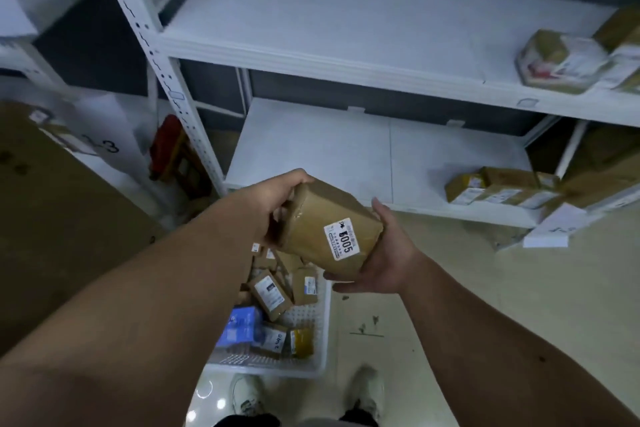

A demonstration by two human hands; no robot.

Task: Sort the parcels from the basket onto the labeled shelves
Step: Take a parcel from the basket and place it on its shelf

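Ok, both hands on brown parcel (325,230) mid-frame, above basket (311,350): left hand (277,203) grips top end, right hand (384,260) cups bottom, fingers curled under.

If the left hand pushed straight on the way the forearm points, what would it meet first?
Beyond the brown parcel the left hand grips, probably the bare front of the bottom shelf. The parcels there lie off to the right. Depth is uncertain.
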